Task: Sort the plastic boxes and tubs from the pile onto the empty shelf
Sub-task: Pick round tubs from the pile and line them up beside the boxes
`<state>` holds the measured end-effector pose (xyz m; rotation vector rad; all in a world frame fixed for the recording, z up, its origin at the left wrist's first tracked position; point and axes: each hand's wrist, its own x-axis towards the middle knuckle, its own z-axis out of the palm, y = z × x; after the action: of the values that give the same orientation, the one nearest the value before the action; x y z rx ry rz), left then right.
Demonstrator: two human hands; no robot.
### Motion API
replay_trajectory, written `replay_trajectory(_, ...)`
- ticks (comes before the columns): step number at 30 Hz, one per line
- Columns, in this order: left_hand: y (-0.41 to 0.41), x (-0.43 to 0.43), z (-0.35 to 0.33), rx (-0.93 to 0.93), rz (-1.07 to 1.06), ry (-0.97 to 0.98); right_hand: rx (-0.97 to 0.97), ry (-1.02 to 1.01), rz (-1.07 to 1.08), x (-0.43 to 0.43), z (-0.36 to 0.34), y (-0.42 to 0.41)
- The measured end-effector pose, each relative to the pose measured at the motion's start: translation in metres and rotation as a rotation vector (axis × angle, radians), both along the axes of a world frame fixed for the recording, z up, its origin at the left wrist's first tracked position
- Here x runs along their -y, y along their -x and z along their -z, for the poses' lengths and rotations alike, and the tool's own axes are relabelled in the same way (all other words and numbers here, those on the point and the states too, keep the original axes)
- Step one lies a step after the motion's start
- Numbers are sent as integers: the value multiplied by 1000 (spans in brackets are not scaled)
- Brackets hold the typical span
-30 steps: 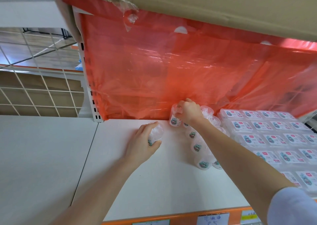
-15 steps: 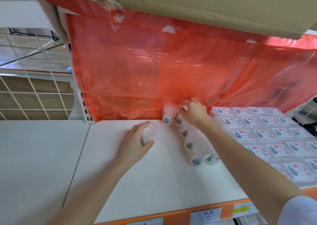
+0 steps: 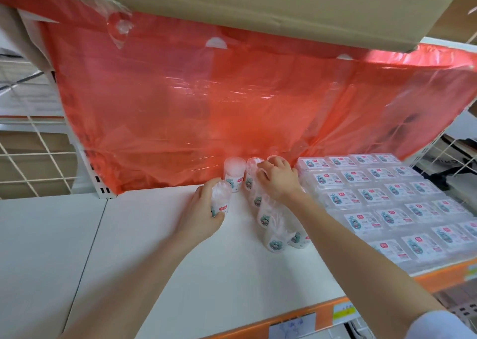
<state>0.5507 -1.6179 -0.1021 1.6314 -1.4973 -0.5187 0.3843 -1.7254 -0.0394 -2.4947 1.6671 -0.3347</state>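
Head cam, looking down on the white shelf, and we're mid-placement. L hand is wrapped round a clear round tub, thumb on one side, fingers on the other. The tub is tipped a bit and right at the shelf surface; can't tell if its base is fully down. It's just in front of the back tub, which stands upright vs the red plastic sheet.

R hand is over the far end of the tub block, fingers bent across the tops of the rearmost ones. Pinching one or only steadying them? Can't tell from here. Right of the block, flat boxes lie in neat ranks, filling that side up to the orange shelf edge. A cardboard carton overhangs up top. The pile itself: not in view.

Step in hand, I'd say: building a new column of tubs, left of the block, w/ the back tub as no. 1 and the held one as no. 2. Boxes look sorted. Tubs prob halfway at best, as there's plenty of bare shelf to the left.

Nxt move prob calls for this:
- Stand the held tub upright, label fwd, snug in front of the back tub.
- Let go w/o nudging either one.

The tubs look light & tall-ish, so they'd tip easily, and a R hand bracing the block makes sense. After that, both hands free to fetch more.
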Motion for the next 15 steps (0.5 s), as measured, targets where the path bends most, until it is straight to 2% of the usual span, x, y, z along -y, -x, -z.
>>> replay_trajectory(9, 11, 21, -1, -92, 16, 22, 9, -64, 6, 2, -4, 0)
replay_trajectory(15, 23, 28, -4, -44, -6, 15, 38, -115, 25, 4, -17, -3)
